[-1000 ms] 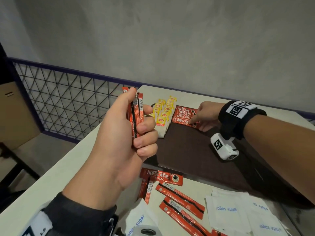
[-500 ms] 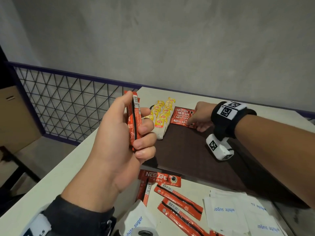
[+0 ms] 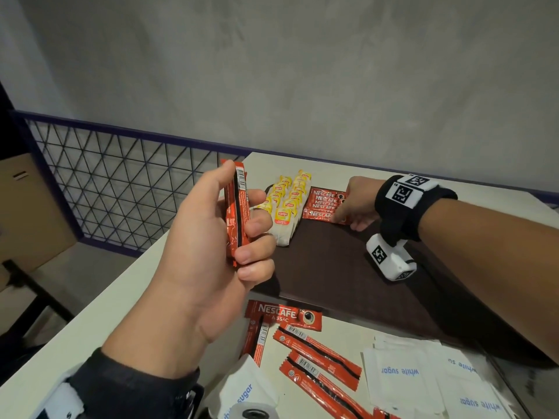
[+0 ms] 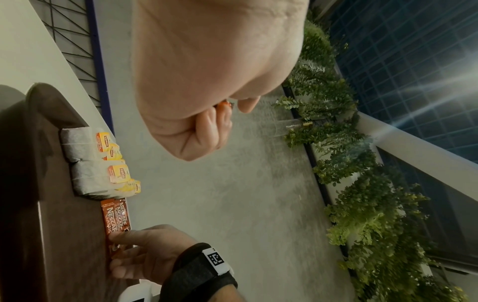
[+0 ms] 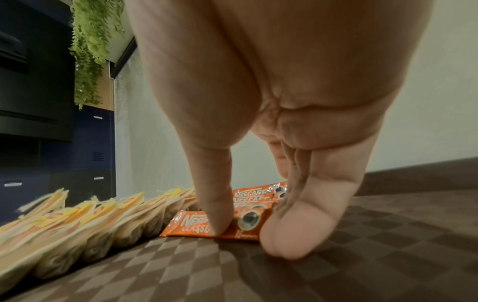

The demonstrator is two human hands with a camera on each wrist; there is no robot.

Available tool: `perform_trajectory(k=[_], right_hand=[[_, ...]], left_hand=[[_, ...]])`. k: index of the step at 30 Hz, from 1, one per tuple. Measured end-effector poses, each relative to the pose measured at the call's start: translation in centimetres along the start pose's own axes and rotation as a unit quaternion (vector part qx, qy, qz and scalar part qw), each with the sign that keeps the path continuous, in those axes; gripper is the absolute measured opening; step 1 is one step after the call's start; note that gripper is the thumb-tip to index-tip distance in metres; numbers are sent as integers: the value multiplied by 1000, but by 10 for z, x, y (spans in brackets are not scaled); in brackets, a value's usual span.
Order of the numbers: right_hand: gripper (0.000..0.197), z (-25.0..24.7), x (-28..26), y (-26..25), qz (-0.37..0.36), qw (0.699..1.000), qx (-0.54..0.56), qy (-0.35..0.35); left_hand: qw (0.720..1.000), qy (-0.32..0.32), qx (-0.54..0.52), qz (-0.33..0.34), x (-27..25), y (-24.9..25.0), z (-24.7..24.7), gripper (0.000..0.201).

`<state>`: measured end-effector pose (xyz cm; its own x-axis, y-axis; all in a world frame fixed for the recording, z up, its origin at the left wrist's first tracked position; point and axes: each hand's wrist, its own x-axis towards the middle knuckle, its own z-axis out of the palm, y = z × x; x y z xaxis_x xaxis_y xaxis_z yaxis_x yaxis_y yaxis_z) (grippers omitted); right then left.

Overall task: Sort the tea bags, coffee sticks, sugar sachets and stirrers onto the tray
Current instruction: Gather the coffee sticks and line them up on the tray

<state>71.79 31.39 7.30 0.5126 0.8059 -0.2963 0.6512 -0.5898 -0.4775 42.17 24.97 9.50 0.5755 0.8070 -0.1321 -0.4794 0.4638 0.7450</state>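
Observation:
My left hand [image 3: 242, 237] is raised above the table and grips a small bundle of red coffee sticks [image 3: 237, 213] upright; only their tip [image 4: 224, 104] shows in the left wrist view. My right hand [image 3: 352, 213] rests at the far end of the dark brown tray [image 3: 332, 267]. Its thumb [image 5: 217, 214] presses on the nearest stick of a red Nescafe stack [image 3: 323, 204], and another fingertip [image 5: 292, 241] touches the tray beside it. Rows of yellow-tagged tea bags [image 3: 287, 204] lie left of that stack on the tray. No stirrers are in view.
Loose coffee sticks [image 3: 317, 355] and white sugar sachets [image 3: 408, 373] lie on the pale table [image 3: 121, 313] in front of the tray. One more sachet [image 3: 239, 394] sits near my left wrist. A wire-mesh railing [image 3: 121, 192] runs beyond the table's left edge.
The sticks in my left hand were fanned apart and now sit together in a tighter bundle. My right hand stays on the Nescafe stack, barely shifted.

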Motion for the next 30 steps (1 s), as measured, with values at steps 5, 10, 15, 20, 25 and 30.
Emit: perform_trajectory(k=[5, 10, 15, 20, 25, 30], right_hand=[[46, -4, -9, -3, 8, 1000, 1, 7], [46, -30, -69, -23, -58, 993, 87, 46], [46, -26, -188, -28, -177, 918, 343, -89], [33, 4, -244, -10, -233, 912, 330, -73], [8, 4, -250, -8, -288, 925, 247, 21], [11, -3, -256, 6, -290, 937, 188, 56]], left_hand=[[999, -18, 24, -11, -2, -2, 1, 31], [994, -80, 54, -42, 1, -5, -1, 30], [980, -166, 75, -81, -3, -7, -2, 37], [947, -267, 108, -141, -8, -9, -2, 30], [917, -323, 155, -175, -13, -14, 3, 44], [928, -303, 154, -155, -18, -14, 8, 47]])
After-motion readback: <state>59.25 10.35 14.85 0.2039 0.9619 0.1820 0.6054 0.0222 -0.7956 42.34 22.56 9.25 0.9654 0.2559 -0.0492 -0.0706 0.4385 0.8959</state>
